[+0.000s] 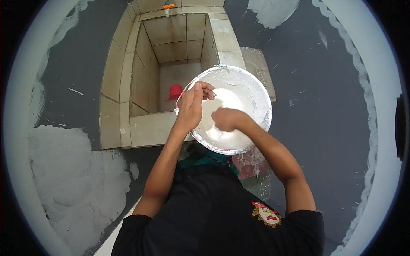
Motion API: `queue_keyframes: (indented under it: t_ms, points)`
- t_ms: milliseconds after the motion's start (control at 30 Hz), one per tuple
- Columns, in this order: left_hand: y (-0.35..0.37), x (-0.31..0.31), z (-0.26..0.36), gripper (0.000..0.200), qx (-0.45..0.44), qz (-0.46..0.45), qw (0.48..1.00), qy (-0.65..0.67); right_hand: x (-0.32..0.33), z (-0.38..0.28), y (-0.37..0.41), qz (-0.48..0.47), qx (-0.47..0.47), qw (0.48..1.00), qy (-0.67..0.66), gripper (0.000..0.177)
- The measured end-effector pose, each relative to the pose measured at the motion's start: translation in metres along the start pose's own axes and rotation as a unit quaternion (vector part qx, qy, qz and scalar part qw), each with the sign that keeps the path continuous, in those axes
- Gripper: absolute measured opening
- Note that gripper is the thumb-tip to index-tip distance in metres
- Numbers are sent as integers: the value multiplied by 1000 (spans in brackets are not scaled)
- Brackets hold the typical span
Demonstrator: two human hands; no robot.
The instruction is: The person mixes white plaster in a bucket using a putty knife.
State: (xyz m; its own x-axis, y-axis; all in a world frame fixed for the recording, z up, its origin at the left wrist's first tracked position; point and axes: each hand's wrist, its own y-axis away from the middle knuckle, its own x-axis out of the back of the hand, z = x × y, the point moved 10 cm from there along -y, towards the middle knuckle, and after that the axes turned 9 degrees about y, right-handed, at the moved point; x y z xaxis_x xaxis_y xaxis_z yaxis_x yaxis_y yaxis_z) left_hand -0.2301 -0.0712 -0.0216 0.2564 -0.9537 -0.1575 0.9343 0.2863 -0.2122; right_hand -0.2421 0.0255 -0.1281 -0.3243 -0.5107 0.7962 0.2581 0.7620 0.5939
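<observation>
A white bucket [259, 99] with a smeared rim stands by the near right corner of a tiled basin, with a smooth white mixture [230, 99] inside. Over its left rim, my left hand [191, 106] is half curled, thumb up and fingers bent inward over the bucket; nothing shows in it. My right hand [227, 119] reaches into the bucket from the right, closed just above or at the mixture. Whatever it may hold is hidden under the hand. Beside my left hand runs the bucket's red-and-white handle [181, 94].
The tiled basin [158, 125] has a red dipper [175, 91] inside and an orange-handled tap [168, 7] at its far end. A squat-toilet slab [260, 72] lies to the right. Grey walls carry white patches [77, 179]. A reddish block [250, 164] is below the bucket.
</observation>
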Motion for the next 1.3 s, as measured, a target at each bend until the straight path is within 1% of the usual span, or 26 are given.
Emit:
queue_keyframes:
  t_ms: [33, 67, 133, 233, 333, 367, 400, 467, 567, 600, 667, 767, 867, 900, 1000, 1033, 1133, 1167, 1267, 1300]
  points:
    - [1, 0, 1, 63, -1, -2, 1000, -3, 16, 6, 0, 24, -7, 998, -57, 23]
    - [1, 0, 2, 63, -2, -3, 1000, -6, 22, 21, -5, 66, -34, 995, -63, 22]
    - [0, 0, 2, 63, -2, -6, 1000, -4, 36, 42, 1, 221, -58, 973, -21, 22]
    - [0, 0, 0, 63, 2, -6, 1000, -2, 35, 62, 22, 199, -195, 959, 47, 19]
    - [1, 2, -1, 65, 6, -1, 1000, -10, 10, 60, 32, 108, -249, 959, 82, 21]
    - [1, 1, -1, 65, 7, -1, 1000, -8, -6, 54, 31, 48, -248, 965, 71, 24]
    - [1, 1, -1, 65, 9, 0, 1000, -5, -17, 47, 30, 26, -254, 965, 52, 25]
    - [0, 1, 0, 63, 3, -5, 1000, 4, -24, 23, 23, 9, -174, 985, 15, 25]
    - [0, 0, -1, 64, 2, -7, 1000, -7, -3, -6, 8, -41, 6, 999, 24, 26]
    - [0, 0, -2, 64, 3, -8, 1000, -15, 5, 3, 1, -16, 4, 999, -34, 29]
    - [1, -1, 1, 64, -3, -10, 1000, -19, 25, 23, -4, 50, -43, 996, -61, 27]
    - [1, 0, 1, 64, -3, -6, 1000, -17, 42, 53, 8, 188, -121, 974, 18, 19]
    - [2, 1, 1, 62, -2, -6, 1000, 2, 34, 74, 23, 168, -219, 960, 52, 18]
    - [3, 1, 1, 61, -3, -6, 1000, 11, 29, 77, 29, 146, -223, 962, 61, 20]
    - [2, 0, 2, 60, -3, -9, 1000, 16, -1, 74, 37, -5, -200, 979, 28, 23]
    - [2, 0, 1, 60, -2, -11, 1000, 19, -15, 66, 29, -46, -137, 989, 39, 26]
    - [1, -3, -2, 61, 0, -19, 1000, 16, -13, 36, 13, -53, -11, 998, 14, 28]
    - [1, -3, -3, 64, 0, -20, 1000, 4, -5, 34, 9, -33, -3, 999, -29, 30]
    - [2, -4, -4, 66, 1, -25, 1000, -9, 15, 65, -2, 123, -51, 986, -102, 29]
    - [2, -5, -4, 66, 1, -27, 1000, -9, 21, 74, 2, 148, -99, 981, -77, 23]
